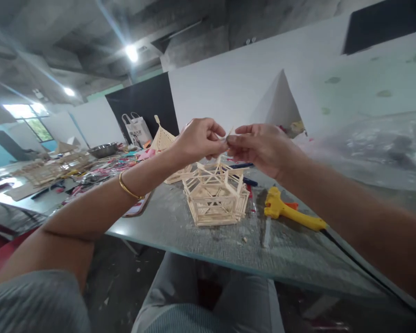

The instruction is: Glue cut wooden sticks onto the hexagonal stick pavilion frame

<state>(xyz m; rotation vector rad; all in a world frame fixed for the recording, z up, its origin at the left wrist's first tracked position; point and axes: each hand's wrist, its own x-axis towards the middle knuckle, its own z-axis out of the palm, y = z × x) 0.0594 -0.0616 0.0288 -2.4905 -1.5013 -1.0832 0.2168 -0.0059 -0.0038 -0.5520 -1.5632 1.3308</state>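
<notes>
My left hand (198, 138) and my right hand (261, 147) meet in the air above the table, fingers pinched together on a thin wooden stick (229, 133). The stick pokes up between the fingertips of both hands. Directly below them a small house frame built of wooden sticks (215, 196) stands on the glass table (180, 236). A gold bangle circles my left wrist.
A yellow glue gun (291, 212) with a black cord lies right of the stick house. A cone-shaped stick model (163, 137), a metal bowl (103, 150), a paper bag (137, 129) and scattered craft bits lie further back left. Clear plastic sheet (377, 143) sits at the right.
</notes>
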